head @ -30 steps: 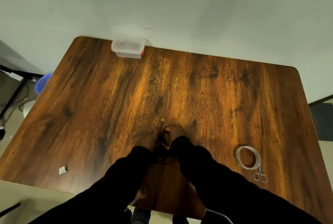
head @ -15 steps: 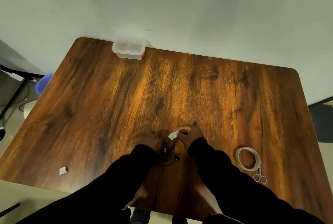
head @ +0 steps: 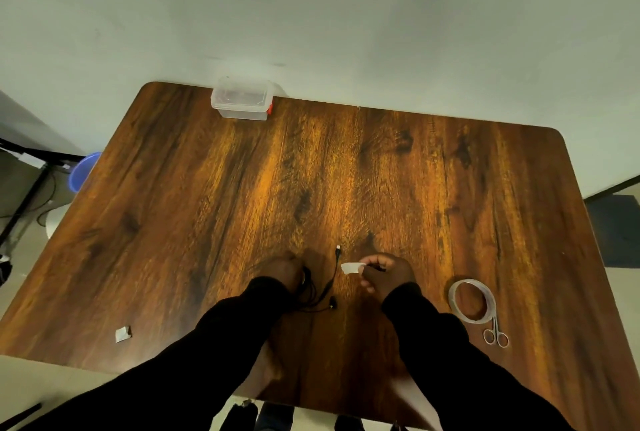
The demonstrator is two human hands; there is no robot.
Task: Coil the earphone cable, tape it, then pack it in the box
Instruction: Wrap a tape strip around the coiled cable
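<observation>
My left hand [head: 283,270] is closed around the bunched black earphone cable [head: 325,288] near the table's front middle. A loose end with a small plug [head: 338,250] trails up and right of it, and an earbud [head: 332,302] lies beside my wrist. My right hand [head: 385,272] pinches a short white strip of tape [head: 351,268] a little to the right of the cable, apart from it. The clear plastic box [head: 242,101] with a red clip sits at the far edge, left of centre.
A roll of clear tape [head: 471,299] lies on the wooden table [head: 381,171] at the front right, with small scissors [head: 496,335] just below it. A scrap of tape [head: 122,333] sits near the front left edge. A blue bucket [head: 85,171] stands beside the table's left side.
My hands were pressed together over the cable; my right hand has since pulled away to the right with the tape strip. The plug end now lies out on the table.
</observation>
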